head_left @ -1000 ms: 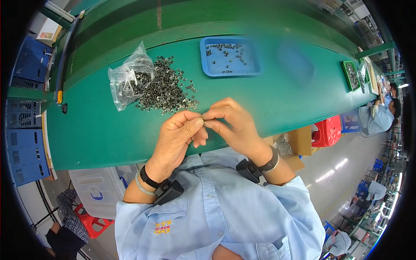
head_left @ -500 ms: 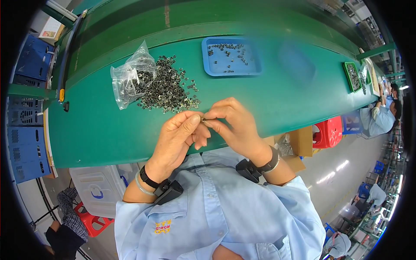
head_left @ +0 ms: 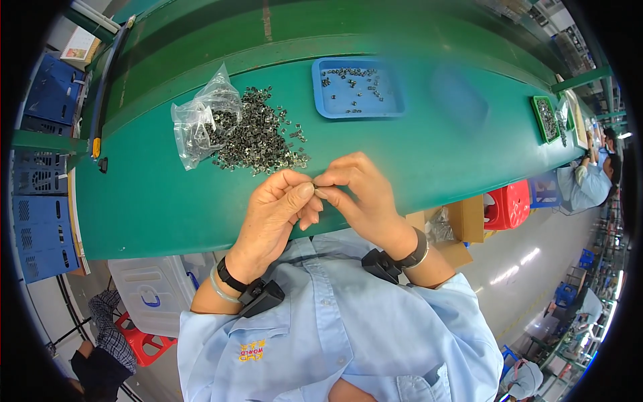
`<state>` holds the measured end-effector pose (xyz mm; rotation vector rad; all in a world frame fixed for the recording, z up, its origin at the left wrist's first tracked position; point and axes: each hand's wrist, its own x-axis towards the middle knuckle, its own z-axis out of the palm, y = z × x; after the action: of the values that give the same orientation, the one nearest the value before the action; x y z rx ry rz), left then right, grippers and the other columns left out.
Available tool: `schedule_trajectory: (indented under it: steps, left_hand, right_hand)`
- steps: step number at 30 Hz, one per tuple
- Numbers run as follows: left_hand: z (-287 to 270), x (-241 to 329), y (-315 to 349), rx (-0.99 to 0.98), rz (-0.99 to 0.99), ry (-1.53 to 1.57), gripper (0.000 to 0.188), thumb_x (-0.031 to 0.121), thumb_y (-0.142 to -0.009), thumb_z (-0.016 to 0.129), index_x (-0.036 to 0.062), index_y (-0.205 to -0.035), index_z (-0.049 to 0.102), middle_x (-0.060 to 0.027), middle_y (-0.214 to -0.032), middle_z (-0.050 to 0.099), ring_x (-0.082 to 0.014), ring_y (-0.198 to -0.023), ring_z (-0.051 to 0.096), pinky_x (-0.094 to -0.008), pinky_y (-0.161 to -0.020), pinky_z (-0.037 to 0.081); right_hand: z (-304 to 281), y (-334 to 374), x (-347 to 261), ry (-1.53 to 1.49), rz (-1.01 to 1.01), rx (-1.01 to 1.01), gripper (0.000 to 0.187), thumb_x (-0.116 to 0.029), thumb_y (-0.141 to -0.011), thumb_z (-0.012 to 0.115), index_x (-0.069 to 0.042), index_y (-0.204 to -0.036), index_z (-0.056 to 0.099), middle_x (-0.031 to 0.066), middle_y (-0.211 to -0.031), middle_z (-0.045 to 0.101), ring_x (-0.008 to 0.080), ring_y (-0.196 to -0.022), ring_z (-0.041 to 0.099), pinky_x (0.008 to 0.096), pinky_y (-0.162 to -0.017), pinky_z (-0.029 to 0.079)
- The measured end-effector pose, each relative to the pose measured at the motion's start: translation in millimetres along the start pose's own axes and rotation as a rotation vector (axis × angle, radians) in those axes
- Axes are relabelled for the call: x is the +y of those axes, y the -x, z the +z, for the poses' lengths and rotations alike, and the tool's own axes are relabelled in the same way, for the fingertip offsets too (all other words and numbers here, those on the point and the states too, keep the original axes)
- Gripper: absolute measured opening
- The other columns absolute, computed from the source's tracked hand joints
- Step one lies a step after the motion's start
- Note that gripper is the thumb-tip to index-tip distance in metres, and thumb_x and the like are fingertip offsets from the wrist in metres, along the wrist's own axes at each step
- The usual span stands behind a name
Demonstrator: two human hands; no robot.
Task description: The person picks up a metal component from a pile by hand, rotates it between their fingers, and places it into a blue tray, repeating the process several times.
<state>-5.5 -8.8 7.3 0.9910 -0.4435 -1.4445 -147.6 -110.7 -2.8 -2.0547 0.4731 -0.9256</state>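
My left hand [head_left: 276, 208] and my right hand [head_left: 358, 194] meet fingertip to fingertip over the near edge of the green table. Between both thumbs and forefingers they pinch a small dark metal part [head_left: 315, 187], mostly covered by the fingers. Just beyond my left hand spreads a heap of small black and silver metal parts [head_left: 258, 134]. These spill from a clear plastic bag [head_left: 194, 134] lying at the heap's left side. Farther off stands a blue tray [head_left: 358, 114] with similar small parts scattered over its bottom.
A green tray of parts [head_left: 547, 119] sits at the table's [head_left: 154, 214] far right. Below the right edge are a red stool [head_left: 507, 204] and a cardboard box [head_left: 465, 218]. A lidded clear bin [head_left: 151, 288] stands at lower left. Other people sit at both sides.
My fingertips have shifted slightly around the small part, which now shows less. The heap, bag and blue tray stay where they were.
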Motion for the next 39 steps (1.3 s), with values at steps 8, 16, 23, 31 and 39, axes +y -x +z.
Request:
schedule_trajectory:
  steps: [8, 16, 23, 31, 39]
  left_hand:
    - [3.3, 0.6, 0.3, -0.011, 0.025, 0.034, 0.014, 0.019, -0.092, 0.058, 0.0054, -0.090, 0.055, -0.0047, -0.076, 0.062, -0.0102, -0.065, 0.057, -0.0216, -0.055, 0.043]
    - [-1.0, 0.9, -0.6, -0.022, 0.024, -0.042, 0.015, 0.020, -0.092, 0.057, 0.0052, -0.091, 0.055, -0.0040, -0.075, 0.060, -0.0102, -0.065, 0.057, -0.0224, -0.055, 0.043]
    - [4.7, 6.3, 4.4, -0.032, 0.022, 0.030, 0.015, 0.020, -0.094, 0.055, 0.0048, -0.093, 0.055, -0.0055, -0.075, 0.060, -0.0112, -0.064, 0.056, -0.0229, -0.055, 0.043]
    - [-1.3, -1.9, 2.0, -0.109, 0.034, 0.201, 0.014, 0.018, -0.093, 0.056, 0.0044, -0.094, 0.055, -0.0065, -0.075, 0.060, -0.0123, -0.063, 0.056, -0.0232, -0.053, 0.043]
    - [-3.6, -2.3, 1.0, -0.092, 0.047, 0.204, 0.014, 0.018, -0.091, 0.059, 0.0047, -0.094, 0.055, -0.0061, -0.072, 0.059, -0.0120, -0.060, 0.055, -0.0228, -0.051, 0.043]
  right_hand:
    - [-0.5, 0.4, -2.1, -0.081, 0.020, -0.006, 0.021, -0.003, -0.074, 0.070, -0.009, -0.093, 0.062, 0.0046, -0.090, 0.060, 0.0207, -0.085, 0.057, 0.0311, -0.071, 0.047]
    - [-1.8, 0.0, -2.7, -0.064, 0.012, -0.008, 0.021, -0.003, -0.074, 0.071, -0.008, -0.092, 0.062, 0.0046, -0.090, 0.060, 0.0204, -0.084, 0.057, 0.0309, -0.070, 0.048]
    - [-2.4, -0.7, -1.9, -0.075, -0.025, -0.002, 0.021, -0.003, -0.074, 0.071, -0.008, -0.092, 0.062, 0.0042, -0.088, 0.060, 0.0195, -0.081, 0.059, 0.0298, -0.067, 0.048]
    - [1.9, 0.4, -5.3, -0.112, -0.002, 0.011, 0.017, -0.003, -0.076, 0.070, -0.008, -0.091, 0.064, 0.0048, -0.087, 0.062, 0.0191, -0.081, 0.060, 0.0293, -0.067, 0.049]
    - [5.1, 1.9, -7.0, -0.087, -0.011, 0.006, 0.017, -0.001, -0.078, 0.067, -0.007, -0.093, 0.065, 0.0058, -0.088, 0.063, 0.0187, -0.080, 0.060, 0.0284, -0.065, 0.049]
